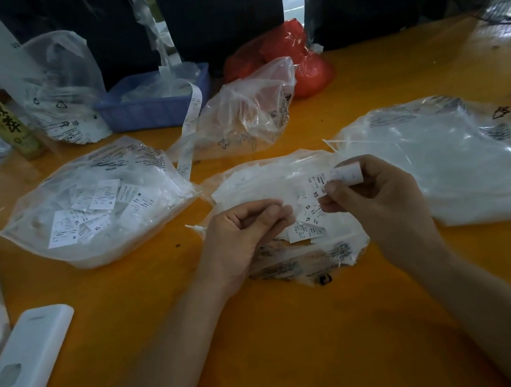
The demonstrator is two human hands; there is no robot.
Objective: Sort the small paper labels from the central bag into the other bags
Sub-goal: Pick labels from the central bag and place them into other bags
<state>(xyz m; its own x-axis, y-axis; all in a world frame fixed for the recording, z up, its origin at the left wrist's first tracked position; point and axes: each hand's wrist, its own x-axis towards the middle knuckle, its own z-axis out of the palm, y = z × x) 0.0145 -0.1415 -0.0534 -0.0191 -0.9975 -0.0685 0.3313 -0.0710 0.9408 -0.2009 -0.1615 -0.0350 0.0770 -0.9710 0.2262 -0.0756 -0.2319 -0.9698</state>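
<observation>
A flat clear central bag (259, 180) lies on the orange table, with small white paper labels (307, 228) marked XS and XL in its mouth. My right hand (378, 196) pinches a label (333, 179) just above that pile. My left hand (243, 234) hovers with curled fingers at the bag's left side; whether it holds a label I cannot tell. To the left sits a clear bag (97, 211) full of labels. Another clear bag (451, 161) of white contents lies to the right.
A crumpled clear bag (247, 113), a blue basket (151, 103) with a trailing label strip (189, 130), red bags (288, 56), a yellow-green bottle (4, 125) and another plastic bag (65, 88) line the back. A white phone-like device (21, 373) lies front left.
</observation>
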